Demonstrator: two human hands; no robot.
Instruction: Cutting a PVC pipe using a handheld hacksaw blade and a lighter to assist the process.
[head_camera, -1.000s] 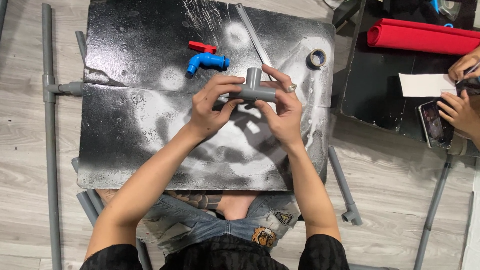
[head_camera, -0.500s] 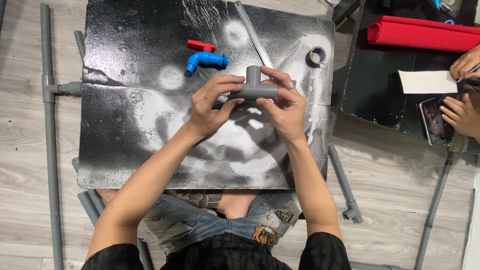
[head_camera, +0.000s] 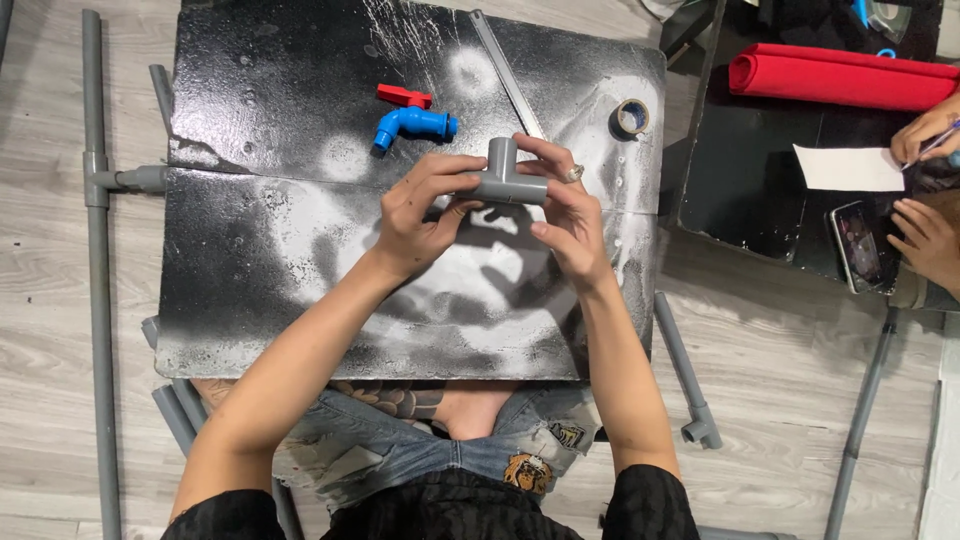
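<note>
Far left, 9 o'clock: long grey pipe (head_camera: 93, 300) on the wood-look floor, tee joint with a short stub toward the board. Black board (head_camera: 250, 300), matte, white spray haze, serves as the bench. On it at 11 o'clock: blue plastic tap (head_camera: 415, 124) with red lever, lying on its side.

Left hand (head_camera: 420, 210): fingers curled and closed on the left end of the grey tee fitting (head_camera: 505, 178), thumb under, fingertips on top. Tee is smooth grey plastic, run horizontal, branch pointing to 12 o'clock, held just above the board at centre. Right hand (head_camera: 565, 215): fingers closed on the tee's right end, ring on one finger.

Behind the tee: flat metal strip (head_camera: 505, 70) running diagonally toward 12. At 1 o'clock: tape roll (head_camera: 630, 118) lying flat. At 4 o'clock on the floor: grey pipe with elbow (head_camera: 688, 375).

Far right, 2–3 o'clock: red rolled mat (head_camera: 840, 78), white paper (head_camera: 848, 168), phone (head_camera: 858, 245), another person's hands (head_camera: 925, 235).
</note>
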